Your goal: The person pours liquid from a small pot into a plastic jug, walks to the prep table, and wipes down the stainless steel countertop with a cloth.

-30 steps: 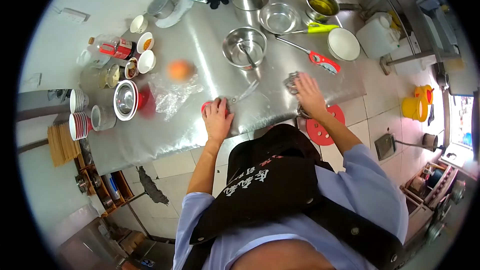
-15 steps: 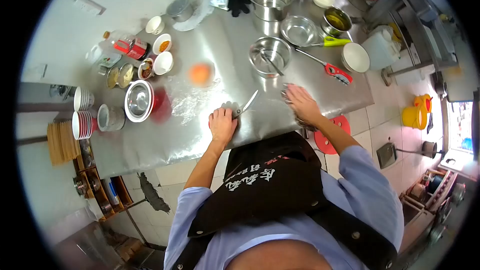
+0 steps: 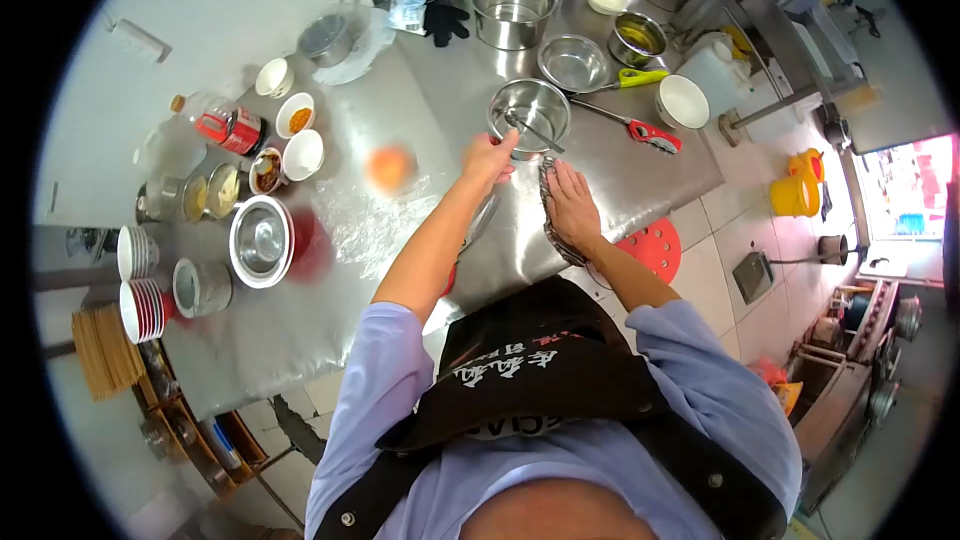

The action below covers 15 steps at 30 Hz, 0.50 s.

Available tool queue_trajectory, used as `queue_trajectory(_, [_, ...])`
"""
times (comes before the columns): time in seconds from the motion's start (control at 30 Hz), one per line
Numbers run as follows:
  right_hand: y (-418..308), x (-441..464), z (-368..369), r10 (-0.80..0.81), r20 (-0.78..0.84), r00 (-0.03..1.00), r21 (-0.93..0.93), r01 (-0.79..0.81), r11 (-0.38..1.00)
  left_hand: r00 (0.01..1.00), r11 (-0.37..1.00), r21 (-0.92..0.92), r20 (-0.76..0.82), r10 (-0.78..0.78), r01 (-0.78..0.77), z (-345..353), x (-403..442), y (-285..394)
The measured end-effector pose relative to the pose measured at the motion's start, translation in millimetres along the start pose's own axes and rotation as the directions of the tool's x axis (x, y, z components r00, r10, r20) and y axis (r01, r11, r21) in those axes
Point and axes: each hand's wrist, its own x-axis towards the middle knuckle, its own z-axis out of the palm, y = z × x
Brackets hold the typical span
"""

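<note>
My left hand [image 3: 488,160] is at the near-left rim of a round steel bowl [image 3: 505,100], thumb and fingers closed on the edge. Inside the bowl leans a metal utensil [image 3: 545,140], its end over the rim. Under my left forearm lies a pair of scissors [image 3: 482,220], partly covered, with a bit of red handle showing. My right hand [image 3: 572,205] presses flat on a dark patterned cloth [image 3: 548,185] on the steel table [image 3: 400,230], just right of the bowl.
Behind the bowl stand a steel pot [image 3: 513,15], a steel pan [image 3: 572,65] and a red-handled tool [image 3: 655,135]. A white bowl [image 3: 685,102] sits to the right. At left are small bowls, a red-labelled bottle [image 3: 235,128] and stacked bowls [image 3: 262,240]. Plastic film [image 3: 375,205] lies mid-table.
My left hand has left the scissors and moved forward and right to the steel bowl's rim. My right hand stays on the cloth. The view has shifted slightly.
</note>
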Motion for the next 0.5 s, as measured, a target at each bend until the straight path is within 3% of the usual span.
queue_trajectory(0.17, [6.3,15.4,12.9,0.093,-0.072,0.993,-0.037,-0.096,0.995,1.0,0.958,-0.286,-0.012,-0.01,0.006,5.3,18.7,-8.0])
queue_trajectory(0.3, [18.3,69.0,30.8,0.242,-0.119,0.963,-0.063,-0.25,0.966,0.995,0.905,-0.424,-0.094,-0.039,-0.005,-39.2,9.9,-3.2])
queue_trajectory(0.4, [23.9,101.4,35.8,0.16,-0.197,0.967,0.009,-0.161,0.987,0.988,0.857,-0.509,-0.155,-0.005,-0.076,-88.1,20.6,11.2])
queue_trajectory(0.47, [30.6,125.6,42.6,0.078,-0.168,0.983,0.013,-0.077,0.997,0.974,0.832,-0.519,-0.202,0.104,-0.196,-123.5,38.5,14.5])
queue_trajectory(0.5, [32.2,140.9,49.3,0.046,-0.159,0.986,0.023,-0.042,0.999,0.97,0.842,-0.509,-0.232,0.068,-0.18,-137.8,45.5,19.1])
